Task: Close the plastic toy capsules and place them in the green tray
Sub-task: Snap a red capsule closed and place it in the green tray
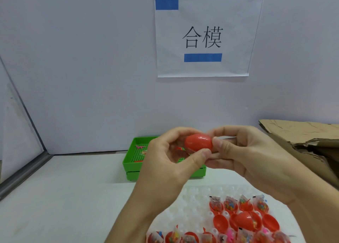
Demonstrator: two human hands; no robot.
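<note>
Both hands hold one red plastic capsule (198, 142) in the air in front of the green tray (132, 162). My left hand (170, 162) curls round its left, clear half, with the thumb at the seam. My right hand (244, 156) pinches its right red end between thumb and fingers. A small toy shows through the clear half. The tray stands on the white table by the back wall and holds a few small items, partly hidden by my hands.
A white moulded holder (194, 197) near the front edge carries several open red capsule halves (220, 221) with packeted toys. Torn cardboard (302, 134) lies at the right. A metal-edged panel (23, 169) bounds the left. A paper sign (203, 37) hangs on the wall.
</note>
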